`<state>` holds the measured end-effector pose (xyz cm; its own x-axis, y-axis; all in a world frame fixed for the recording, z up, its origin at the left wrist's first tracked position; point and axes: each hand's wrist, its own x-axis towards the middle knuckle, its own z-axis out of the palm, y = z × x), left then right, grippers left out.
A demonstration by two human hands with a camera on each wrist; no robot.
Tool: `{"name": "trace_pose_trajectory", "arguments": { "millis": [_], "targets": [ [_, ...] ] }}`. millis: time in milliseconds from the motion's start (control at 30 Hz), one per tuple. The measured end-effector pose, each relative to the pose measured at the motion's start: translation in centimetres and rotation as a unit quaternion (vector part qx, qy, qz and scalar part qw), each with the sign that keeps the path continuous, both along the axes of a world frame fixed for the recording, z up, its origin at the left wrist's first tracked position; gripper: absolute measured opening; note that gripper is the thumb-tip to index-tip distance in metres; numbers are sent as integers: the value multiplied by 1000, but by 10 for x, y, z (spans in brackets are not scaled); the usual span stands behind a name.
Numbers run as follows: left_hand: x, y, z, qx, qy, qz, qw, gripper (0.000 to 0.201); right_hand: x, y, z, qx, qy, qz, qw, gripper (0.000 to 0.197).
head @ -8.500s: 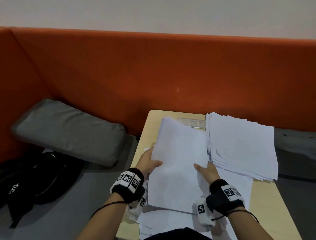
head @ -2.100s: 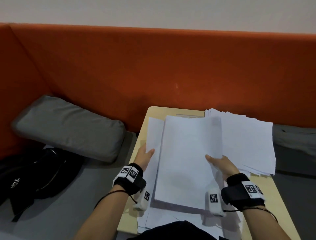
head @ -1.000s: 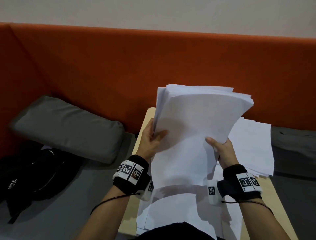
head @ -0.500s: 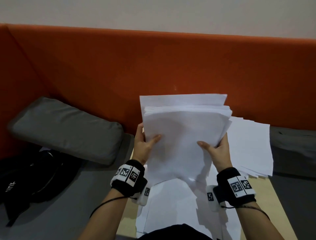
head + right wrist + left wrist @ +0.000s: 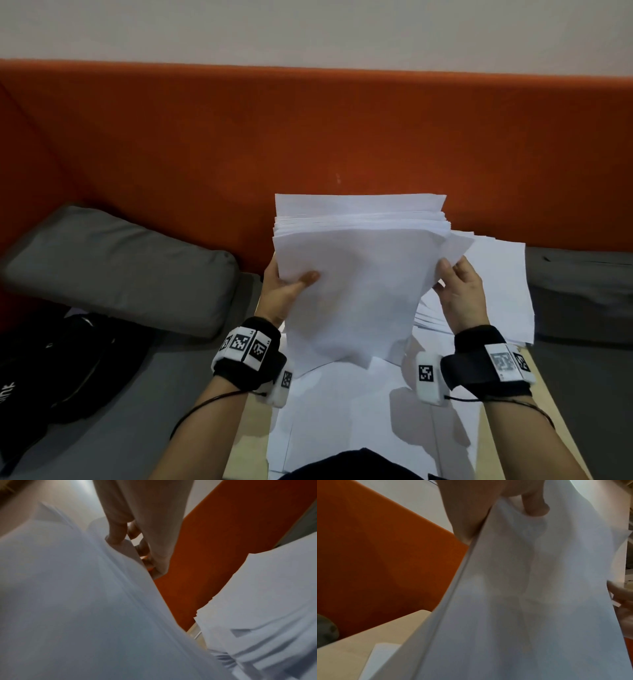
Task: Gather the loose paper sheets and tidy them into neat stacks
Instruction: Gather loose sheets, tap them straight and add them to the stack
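Note:
I hold a thick bundle of white sheets (image 5: 359, 274) upright above the small wooden table (image 5: 246, 452). My left hand (image 5: 286, 291) grips its left edge, thumb on the front face (image 5: 534, 505). My right hand (image 5: 459, 291) pinches the right edge (image 5: 120, 534). The bundle's lower end (image 5: 522, 615) hangs just above loose sheets (image 5: 359, 411) lying flat on the table near me. A second, fanned stack of paper (image 5: 493, 287) lies at the table's back right (image 5: 265, 601).
An orange padded bench back (image 5: 308, 137) rises behind the table. A grey cushion (image 5: 113, 267) lies on the seat at left, with a black bag (image 5: 51, 370) in front of it. Another grey cushion (image 5: 582, 294) sits at right.
The bundle went from lying flat on the table to being raised on end between both hands. In the last second it came down a little and its top edges drew more even.

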<state>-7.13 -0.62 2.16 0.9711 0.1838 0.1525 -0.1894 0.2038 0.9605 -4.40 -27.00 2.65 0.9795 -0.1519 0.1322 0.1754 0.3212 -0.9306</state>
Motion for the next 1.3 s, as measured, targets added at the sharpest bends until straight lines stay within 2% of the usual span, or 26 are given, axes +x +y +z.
{"name": "trace_pose_trajectory", "arguments": {
  "millis": [100,167,267,333,367,400,500,600,633,700,800,933,1100,1267,1300],
  "targets": [
    [0,0,3,5,-9,-17,1000,92,3,7,11,-10,-1,-4,1000,12],
    [-2,0,6,8,-6,-16,1000,103,2,14,19,-30,9,-3,1000,26],
    [-4,-1,7,4,2,-10,1000,86,0,21,27,-28,63,-37,997,34],
    [-3,-1,6,-1,1,-11,1000,89,-4,24,28,-74,85,-4,994,55],
    [-4,-1,6,1,3,-13,1000,90,-8,27,27,-75,83,29,993,65],
    [-4,-1,6,7,2,-15,1000,86,-8,28,24,-64,70,55,994,68],
    [-4,-2,7,12,-2,-9,1000,64,-6,27,17,-52,36,90,994,49],
    [-4,-3,9,-3,-11,6,1000,71,-6,24,9,-111,28,82,990,58],
    [-4,-5,11,-5,-10,17,1000,66,-9,25,7,-123,31,82,989,50],
    [-2,-12,14,8,-10,53,998,41,-12,31,1,-159,46,59,985,27],
    [2,-22,23,25,-21,98,995,33,-10,38,4,-182,28,9,983,14],
    [7,-27,42,19,-68,115,991,37,-8,41,20,-169,-10,-32,985,14],
    [7,-21,51,51,-94,95,990,36,-13,43,32,-146,-29,-33,988,18],
    [4,-23,52,51,-95,104,989,27,-15,44,45,-119,-24,-46,992,6],
    [4,-25,55,49,-94,114,988,22,-15,46,50,-115,-29,-62,991,16]
  ]
}}
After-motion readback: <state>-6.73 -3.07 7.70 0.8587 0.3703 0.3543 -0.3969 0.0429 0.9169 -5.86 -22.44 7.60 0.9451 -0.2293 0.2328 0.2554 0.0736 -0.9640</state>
